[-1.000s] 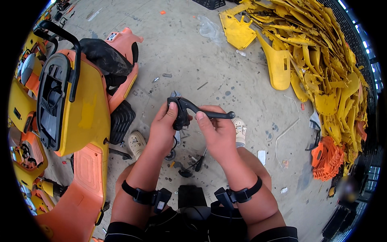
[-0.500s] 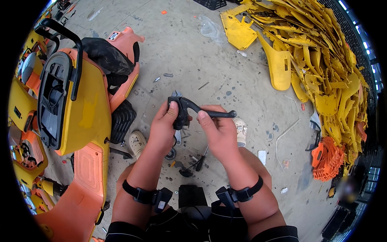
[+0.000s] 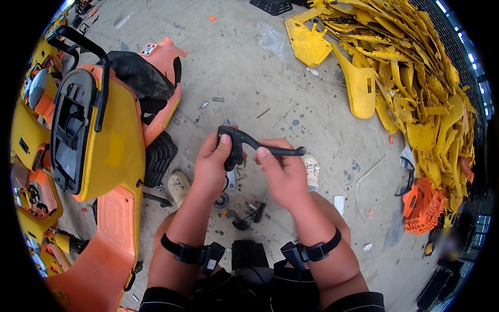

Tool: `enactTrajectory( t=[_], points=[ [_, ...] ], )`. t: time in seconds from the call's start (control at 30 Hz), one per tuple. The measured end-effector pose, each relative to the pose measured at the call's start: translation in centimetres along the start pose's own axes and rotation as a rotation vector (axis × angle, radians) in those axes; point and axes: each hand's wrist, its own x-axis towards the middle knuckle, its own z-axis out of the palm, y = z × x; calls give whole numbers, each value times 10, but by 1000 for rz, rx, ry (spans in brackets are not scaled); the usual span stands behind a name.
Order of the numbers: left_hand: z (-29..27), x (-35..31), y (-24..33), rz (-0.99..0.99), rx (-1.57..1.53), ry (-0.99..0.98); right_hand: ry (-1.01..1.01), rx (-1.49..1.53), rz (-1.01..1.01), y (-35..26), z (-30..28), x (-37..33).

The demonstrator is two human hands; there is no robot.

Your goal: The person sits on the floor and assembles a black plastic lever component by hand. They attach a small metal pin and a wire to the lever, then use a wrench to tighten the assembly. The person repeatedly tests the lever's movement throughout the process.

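Observation:
A black brake lever with its clamp bracket is held in front of me, above the floor. My left hand is closed round the bracket end, its thumb pressed on top. Farther along, my right hand pinches the curved lever arm between thumb and fingers, and the rounded tip sticks out to the right. My left hand hides part of the bracket. Below the hands, a wrench and a black-handled tool lie on the floor.
A yellow and orange scooter body with a black rail stands close on my left. On the right rises a large heap of yellow plastic panels, with stacked orange parts at its near edge. Small hardware and a plastic bag lie on the floor.
The whole view has shifted slightly. Both hands keep the same hold on the brake lever, which has hardly moved.

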Motion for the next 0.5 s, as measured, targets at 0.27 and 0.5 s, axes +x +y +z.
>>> enactTrajectory(
  t=[0.27,0.5],
  points=[
    [-1,1,3,-7,-292,6,13,-239,-330,2,0,-5],
    [-4,2,8,47,-491,-130,-107,-235,-492,4,5,-12]
  ],
)
